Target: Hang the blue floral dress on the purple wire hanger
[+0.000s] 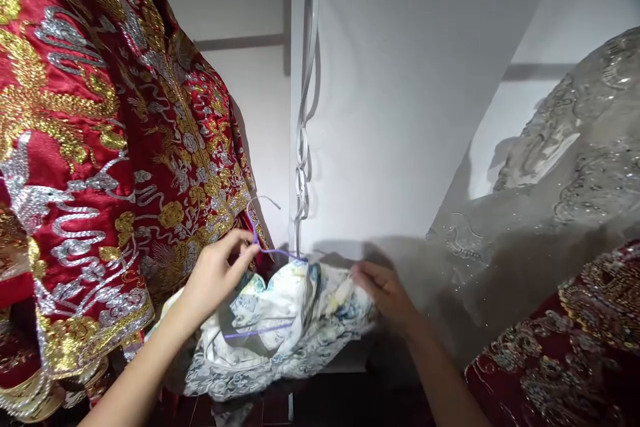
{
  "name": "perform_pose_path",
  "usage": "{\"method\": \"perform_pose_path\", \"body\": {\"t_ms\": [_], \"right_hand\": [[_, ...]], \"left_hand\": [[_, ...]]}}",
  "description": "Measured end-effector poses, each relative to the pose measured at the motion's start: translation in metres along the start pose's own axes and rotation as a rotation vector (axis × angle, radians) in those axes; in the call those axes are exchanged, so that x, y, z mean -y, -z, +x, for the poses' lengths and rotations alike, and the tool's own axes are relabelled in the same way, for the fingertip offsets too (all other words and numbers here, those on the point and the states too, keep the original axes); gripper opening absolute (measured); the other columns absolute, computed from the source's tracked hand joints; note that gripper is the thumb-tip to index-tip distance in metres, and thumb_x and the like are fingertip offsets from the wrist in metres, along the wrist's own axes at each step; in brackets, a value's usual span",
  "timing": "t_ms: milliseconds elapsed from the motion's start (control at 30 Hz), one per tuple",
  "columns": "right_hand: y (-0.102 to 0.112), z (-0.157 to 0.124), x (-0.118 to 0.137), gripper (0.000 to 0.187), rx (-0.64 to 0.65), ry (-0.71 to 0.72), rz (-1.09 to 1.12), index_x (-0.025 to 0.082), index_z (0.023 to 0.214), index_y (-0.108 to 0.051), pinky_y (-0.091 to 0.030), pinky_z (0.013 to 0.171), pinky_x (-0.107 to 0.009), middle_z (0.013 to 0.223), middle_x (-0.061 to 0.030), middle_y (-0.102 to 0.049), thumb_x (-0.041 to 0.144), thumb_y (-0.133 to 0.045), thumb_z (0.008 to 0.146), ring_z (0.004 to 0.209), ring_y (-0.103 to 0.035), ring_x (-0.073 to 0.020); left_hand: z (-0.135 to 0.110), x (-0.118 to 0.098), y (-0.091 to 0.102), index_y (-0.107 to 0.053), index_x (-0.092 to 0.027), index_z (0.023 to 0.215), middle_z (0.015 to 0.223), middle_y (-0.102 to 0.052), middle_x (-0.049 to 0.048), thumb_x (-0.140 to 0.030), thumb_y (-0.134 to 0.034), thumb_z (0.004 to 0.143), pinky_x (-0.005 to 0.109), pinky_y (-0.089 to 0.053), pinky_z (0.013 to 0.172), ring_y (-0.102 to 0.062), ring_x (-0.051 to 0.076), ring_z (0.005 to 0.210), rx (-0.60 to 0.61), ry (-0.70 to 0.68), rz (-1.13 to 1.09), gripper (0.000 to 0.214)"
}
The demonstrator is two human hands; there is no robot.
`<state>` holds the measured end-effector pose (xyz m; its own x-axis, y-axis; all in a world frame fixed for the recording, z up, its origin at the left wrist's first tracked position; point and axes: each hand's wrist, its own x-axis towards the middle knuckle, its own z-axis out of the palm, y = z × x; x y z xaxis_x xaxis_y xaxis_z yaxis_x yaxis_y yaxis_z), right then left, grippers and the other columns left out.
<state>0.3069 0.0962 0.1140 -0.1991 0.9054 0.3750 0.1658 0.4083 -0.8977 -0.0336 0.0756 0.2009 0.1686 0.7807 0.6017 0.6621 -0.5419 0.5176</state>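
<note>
Low between the hanging clothes, front and centre: white printed garment (290,280), blue and yellow pattern, lace toward the bottom, on a purple hanger (256,230). Left hand (227,263) has the hanger pinched between thumb and fingers just below the hook; hook points up, tip curving right. Hanger's lower bar shows across the garment opening. Right hand (383,287) is at the garment's right edge, fingertips on the fabric; blurred, can't tell if it's pinching or just touching.

Left side: red jacket (187,147) with gold and silver embroidery, close to the left hand. Pearl strands (27,407) at bottom left. Right side: silver-grey beaded gown (600,127), dark red beaded garment (555,347) below it. Behind: pale wall (395,93), white cable (312,47) running down it, looped partway.
</note>
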Motion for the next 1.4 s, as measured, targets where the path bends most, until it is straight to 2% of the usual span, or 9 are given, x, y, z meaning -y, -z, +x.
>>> {"method": "perform_pose_path", "body": {"t_ms": [133,200,400,500,800,1000,1167,1300,1400], "right_hand": [[0.004,0.048,0.02,0.031,-0.321,0.069,0.204,0.019,0.069,-0.062,-0.035,0.052,-0.022,0.063,0.0027,-0.051,0.046,-0.068,0.084,0.058,-0.044,-0.0118],[0.008,0.071,0.034,0.031,-0.397,0.109,0.27,0.019,0.07,-0.061,-0.035,0.051,-0.022,0.062,0.0033,-0.051,0.046,-0.069,0.083,0.056,-0.044,-0.011],[0.017,0.091,0.05,0.028,-0.459,0.051,0.346,0.019,0.07,-0.063,-0.04,0.053,-0.023,0.062,0.0032,-0.055,0.043,-0.074,0.079,0.055,-0.048,-0.0117],[0.023,0.076,0.035,0.028,-0.532,0.048,0.349,0.018,0.068,-0.064,-0.041,0.052,-0.023,0.06,0.0034,-0.055,0.042,-0.077,0.075,0.056,-0.05,-0.0121],[0.024,0.024,-0.011,0.036,-0.841,-0.119,0.464,0.016,0.087,-0.07,-0.053,0.065,-0.027,0.082,-0.0017,-0.068,0.047,-0.08,0.071,0.072,-0.063,-0.0163],[-0.051,-0.041,-0.05,0.043,-1.199,0.163,-0.132,0.024,0.123,-0.054,-0.045,0.096,-0.037,0.123,-0.0077,-0.056,0.033,-0.068,0.084,0.11,-0.055,-0.0217],[-0.142,-0.099,-0.082,0.03,-0.402,-0.044,-0.193,0.023,0.109,-0.059,-0.052,0.074,-0.034,0.094,-0.006,-0.067,0.021,-0.065,0.079,0.084,-0.063,-0.0235],[-0.162,-0.091,-0.095,0.002,-0.397,-0.128,-0.105,0.022,0.088,-0.056,-0.049,0.063,-0.03,0.072,-0.0019,-0.062,0.023,-0.054,0.087,0.067,-0.06,-0.0199],[-0.157,-0.081,-0.102,0.019,-0.425,-0.07,-0.142,0.022,0.073,-0.052,-0.046,0.062,-0.03,0.066,-0.0007,-0.057,0.032,-0.056,0.09,0.063,-0.055,-0.0183]], "left_hand": [[-0.012,0.001,-0.024,-0.06,-0.021,0.11,0.103,-0.058,0.0055,-0.026,-0.067,0.086,0.032,-0.048,0.083,-0.058,0.02,0.095,-0.724,-0.145,-0.135,0.026],[-0.027,-0.003,-0.049,-0.06,-0.021,0.106,0.095,-0.057,0.0036,-0.023,-0.063,0.088,0.031,-0.049,0.078,-0.059,0.018,0.086,-0.787,-0.163,-0.281,0.018],[-0.061,-0.006,-0.133,-0.04,-0.03,0.143,0.092,-0.06,0.0031,-0.032,-0.046,0.1,0.027,-0.047,0.064,-0.057,0.016,0.07,0.021,0.213,-0.427,0.044],[-0.062,0.004,-0.152,-0.041,-0.032,0.146,0.098,-0.06,0.0056,-0.04,-0.042,0.1,0.03,-0.047,0.066,-0.057,0.018,0.071,0.242,0.296,-0.297,0.047],[-0.085,0.005,-0.148,-0.061,-0.021,0.086,0.077,-0.058,0.0024,-0.037,-0.043,0.099,0.027,-0.038,0.067,-0.056,0.02,0.076,0.337,0.246,-0.263,0.027],[-0.123,0.009,-0.161,-0.059,-0.021,0.101,0.072,-0.058,-0.0007,-0.037,-0.056,0.093,0.027,-0.041,0.066,-0.056,0.016,0.069,0.262,0.445,-0.721,0.018],[-0.127,0.008,-0.172,-0.038,-0.024,0.088,0.065,-0.061,-0.0052,-0.032,-0.071,0.083,0.024,-0.043,0.059,-0.055,0.012,0.056,0.183,0.56,-1.083,0.034],[-0.108,-0.009,-0.163,-0.037,-0.023,0.082,0.059,-0.058,-0.0078,-0.028,-0.078,0.075,0.021,-0.039,0.052,-0.05,0.008,0.047,0.163,0.587,-1.146,0.042],[-0.078,-0.019,-0.141,-0.043,-0.021,0.084,0.063,-0.063,-0.0049,-0.025,-0.078,0.072,0.019,-0.039,0.051,-0.052,0.008,0.05,0.1,0.623,-1.165,0.037]]}}
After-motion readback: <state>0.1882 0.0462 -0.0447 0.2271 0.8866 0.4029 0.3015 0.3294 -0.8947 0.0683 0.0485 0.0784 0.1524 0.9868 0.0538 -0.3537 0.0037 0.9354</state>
